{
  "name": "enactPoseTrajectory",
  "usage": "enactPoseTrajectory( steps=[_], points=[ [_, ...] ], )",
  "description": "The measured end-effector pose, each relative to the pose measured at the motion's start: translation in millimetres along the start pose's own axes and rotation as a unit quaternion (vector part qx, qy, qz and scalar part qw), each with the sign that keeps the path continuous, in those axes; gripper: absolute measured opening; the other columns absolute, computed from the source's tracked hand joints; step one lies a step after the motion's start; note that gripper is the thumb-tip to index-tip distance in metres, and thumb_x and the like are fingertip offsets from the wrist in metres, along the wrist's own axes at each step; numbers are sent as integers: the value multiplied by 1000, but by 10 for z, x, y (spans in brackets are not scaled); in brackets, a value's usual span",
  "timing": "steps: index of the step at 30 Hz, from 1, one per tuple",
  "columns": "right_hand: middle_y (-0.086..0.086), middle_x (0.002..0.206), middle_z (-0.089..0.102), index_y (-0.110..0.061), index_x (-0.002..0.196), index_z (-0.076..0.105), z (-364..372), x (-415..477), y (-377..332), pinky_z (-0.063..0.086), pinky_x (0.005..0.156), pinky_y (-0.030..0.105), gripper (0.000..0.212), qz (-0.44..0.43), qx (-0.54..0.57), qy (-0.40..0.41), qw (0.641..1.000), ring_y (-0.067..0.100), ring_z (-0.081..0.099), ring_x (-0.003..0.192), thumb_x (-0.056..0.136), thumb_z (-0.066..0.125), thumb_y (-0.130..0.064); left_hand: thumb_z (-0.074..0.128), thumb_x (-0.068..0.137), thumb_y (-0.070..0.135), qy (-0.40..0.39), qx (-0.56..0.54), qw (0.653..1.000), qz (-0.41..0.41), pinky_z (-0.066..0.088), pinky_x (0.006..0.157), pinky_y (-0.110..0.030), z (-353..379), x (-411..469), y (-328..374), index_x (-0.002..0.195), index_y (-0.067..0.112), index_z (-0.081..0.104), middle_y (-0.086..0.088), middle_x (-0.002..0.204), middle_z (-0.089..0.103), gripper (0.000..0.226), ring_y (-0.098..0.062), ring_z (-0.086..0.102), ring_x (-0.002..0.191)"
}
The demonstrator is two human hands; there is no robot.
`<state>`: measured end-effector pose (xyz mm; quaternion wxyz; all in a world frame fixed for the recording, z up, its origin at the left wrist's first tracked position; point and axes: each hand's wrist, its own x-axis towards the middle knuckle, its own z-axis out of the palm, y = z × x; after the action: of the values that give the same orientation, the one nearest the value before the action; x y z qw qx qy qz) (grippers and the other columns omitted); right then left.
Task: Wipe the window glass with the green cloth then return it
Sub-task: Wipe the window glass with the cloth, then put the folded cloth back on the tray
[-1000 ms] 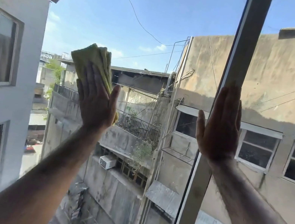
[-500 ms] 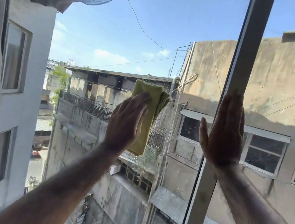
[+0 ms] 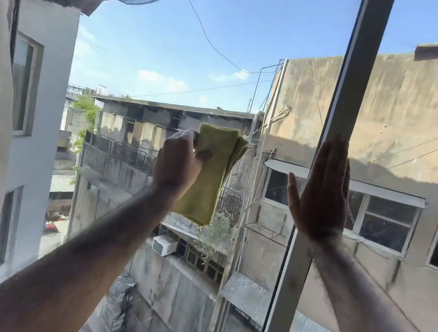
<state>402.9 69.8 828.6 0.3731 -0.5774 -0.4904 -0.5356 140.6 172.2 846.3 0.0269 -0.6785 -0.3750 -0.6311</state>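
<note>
Head view. The green cloth [image 3: 211, 175], folded into a long strip, sits in front of the window glass [image 3: 232, 51], in the pane to the left of the window frame [image 3: 330, 144]. Whether it touches the glass cannot be told. Your left hand [image 3: 179, 159] grips the cloth along its left edge: the fingers are curled closed behind the upper part, and the thumb [image 3: 203, 155] presses across the front face. The top of the cloth stands above your knuckles; the lower half hangs free below and to the right of your wrist, with loose layers showing at its right edge.

Your right hand [image 3: 322, 193] holds nothing. It is open flat, fingers straight and close together, thumb spread out to the left. The palm and fingers lie against the upright window frame, with the thumb over the glass of the left pane. The two hands are near each other at about the same height, with the cloth between them.

No containers are visible.
</note>
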Motion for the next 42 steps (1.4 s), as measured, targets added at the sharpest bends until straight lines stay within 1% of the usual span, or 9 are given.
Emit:
enactPoseTrajectory(
  steps=[6, 9, 11, 14, 17, 25, 32, 36, 42],
  points=[
    [30, 173, 18, 8, 162, 19, -170, -74, -221, 20, 136, 50, 83, -28, 22, -24, 999, 39, 18, 163, 108, 49, -48, 81, 86, 15, -101, -108, 985, -90, 60, 78, -35, -184, -37, 39, 109, 1, 72, -16, 110, 77, 28, -26, 71, 85],
    [25, 168, 36, 3, 161, 27, -251, -274, -636, 35, 130, 45, 86, -144, 177, -42, 973, 34, 37, 157, 102, 62, -47, 78, 89, 9, -132, -203, 960, -140, 62, 52, -25, -318, -144, 21, 107, -3, 69, -19, 105, 76, 23, -21, 70, 65],
    [22, 164, 44, -3, 165, 18, -328, -387, -951, 45, 120, 43, 101, -53, 288, -113, 949, 33, 49, 149, 94, 68, -54, 79, 88, 13, -156, -267, 935, -173, 59, 51, -23, -414, -237, 14, 105, -5, 68, -18, 100, 75, 27, -20, 69, 67],
    [18, 145, 64, -13, 160, 35, -416, -498, -1218, 58, 102, 36, 99, 156, 384, -276, 867, 33, 66, 128, 82, 84, -50, 79, 87, 15, -193, -382, 873, -233, 59, 56, -23, -559, -415, -33, 100, 2, 68, -6, 90, 73, 22, -17, 67, 73],
    [11, 98, 80, -9, 106, 74, -387, -670, -1217, 62, 73, 27, 32, 263, 480, -388, 742, 29, 76, 88, 87, 85, -32, 80, 86, 19, -201, -429, 828, -301, 53, 62, -25, -666, -639, -211, 84, 19, 65, 6, 77, 69, 14, -10, 62, 70],
    [4, 93, 79, -10, 109, 79, -393, -1698, -1294, 66, 70, 33, 39, 399, 584, -425, 565, 19, 74, 81, 75, 90, -26, 67, 91, 11, -250, -494, 719, -419, 52, 101, -41, -780, -1574, -1082, 120, 14, 65, -3, 111, 73, 29, -21, 66, 107],
    [-1, 91, 78, -20, 101, 81, -496, -3292, -1480, 65, 69, 28, 42, 497, 534, -500, 467, 14, 74, 80, 68, 97, -39, 85, 77, 21, -376, -365, 709, -472, 65, 79, -37, -896, -3289, -2045, 116, 4, 75, -13, 111, 74, 44, -25, 70, 97],
    [-6, 88, 74, -21, 103, 78, -653, -4488, -1673, 60, 71, 27, 22, 551, 471, -546, 421, 10, 70, 79, 91, 80, -38, 81, 84, 12, -400, -280, 697, -526, 64, 64, -26, -923, -4512, -2414, 100, 17, 81, 0, 93, 80, 16, -15, 74, 81],
    [3, 96, 71, -10, 114, 77, -1073, -6214, -1829, 57, 77, 32, 19, 576, 388, -594, 407, 16, 66, 86, 96, 76, -14, 80, 85, 1, -475, -179, 648, -568, 60, 56, -19, -941, -6081, -2779, 99, 13, 74, 6, 78, 82, 20, -5, 76, 71]
  ],
)
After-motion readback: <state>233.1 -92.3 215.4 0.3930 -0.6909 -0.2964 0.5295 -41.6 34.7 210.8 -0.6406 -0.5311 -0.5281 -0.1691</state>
